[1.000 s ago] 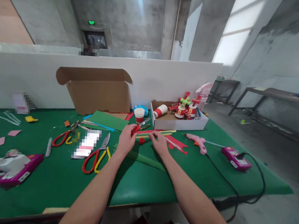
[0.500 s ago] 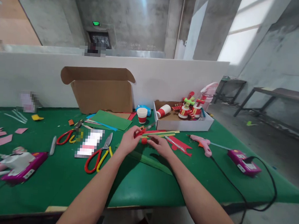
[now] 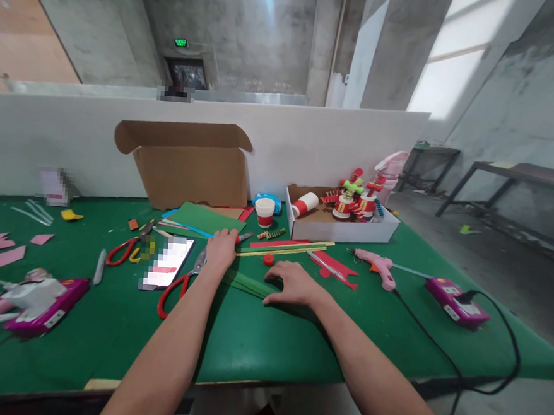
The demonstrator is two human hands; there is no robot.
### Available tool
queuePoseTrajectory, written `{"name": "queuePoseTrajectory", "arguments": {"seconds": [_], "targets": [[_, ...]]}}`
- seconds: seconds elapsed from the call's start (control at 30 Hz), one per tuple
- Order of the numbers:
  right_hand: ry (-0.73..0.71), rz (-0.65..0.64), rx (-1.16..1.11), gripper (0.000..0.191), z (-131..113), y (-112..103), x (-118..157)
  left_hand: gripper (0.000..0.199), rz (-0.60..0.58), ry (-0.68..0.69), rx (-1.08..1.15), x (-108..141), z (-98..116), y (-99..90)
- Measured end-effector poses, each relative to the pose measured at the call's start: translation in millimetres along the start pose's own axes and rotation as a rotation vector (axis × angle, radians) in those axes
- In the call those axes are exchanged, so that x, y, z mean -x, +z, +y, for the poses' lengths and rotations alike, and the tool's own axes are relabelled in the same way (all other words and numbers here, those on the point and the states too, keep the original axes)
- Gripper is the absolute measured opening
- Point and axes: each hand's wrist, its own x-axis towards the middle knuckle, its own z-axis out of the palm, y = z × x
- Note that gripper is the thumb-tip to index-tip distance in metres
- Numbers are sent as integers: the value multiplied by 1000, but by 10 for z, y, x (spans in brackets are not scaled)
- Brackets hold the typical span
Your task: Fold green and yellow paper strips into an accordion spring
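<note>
Below frame centre, green strips (image 3: 249,284) are straddled by the right hand (image 3: 296,286), fingers parted; the grip of the left hand (image 3: 221,250) cannot be told.

A brown cardboard box (image 3: 193,179) stands open in front of a white partition (image 3: 30,133), a green sign (image 3: 181,43) glows on the far concrete wall (image 3: 263,61), and grey tables (image 3: 530,174) stand off to the right

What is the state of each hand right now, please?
Left hand: cannot be told whether it holds the red-handled knife.
Right hand: open, curved over the green strip.
</note>
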Motion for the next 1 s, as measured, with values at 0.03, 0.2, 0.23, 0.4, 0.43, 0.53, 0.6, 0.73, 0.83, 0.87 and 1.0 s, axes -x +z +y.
{"name": "queuePoseTrajectory", "arguments": {"seconds": [0.03, 0.2, 0.23, 0.4, 0.43, 0.53, 0.6, 0.73, 0.83, 0.87, 1.0], "targets": [[2, -8, 11, 50, 7, 1, 0, 34, -5, 5, 5, -6, -8, 4], [-22, -11, 26, 42, 34, 23, 6, 27, 44, 48, 78, 13, -75, -56], [-31, 0, 13, 40, 36, 27, 9, 27, 58, 82, 125, 25, -78, -70], [-34, 36, -96, 24, 72, -2, 13, 25, -57, 378, 500, 92, 87, 24], [-19, 39, -107, 17, 89, -18, 13, 28, -67, 450, 545, 98, 144, 73], [72, 72, -112, 13, 142, -75, 20, 34, -75, 587, 542, 92, 280, 209], [110, 74, -148, 16, 154, -104, 28, 31, -88, 575, 487, 77, 305, 245], [26, -5, -153, 27, 98, -99, 37, 41, -15, 433, 364, 98, 199, 117], [-21, -25, -68, 45, 42, -67, 43, 31, -37, 468, 383, 189, 91, -77], [-25, -25, -55, 49, 33, -61, 44, 25, -105, 533, 388, 225, 71, -134], [-17, -39, -100, 41, 48, -69, 43, 27, -370, 648, 314, 336, 91, -249]]}}
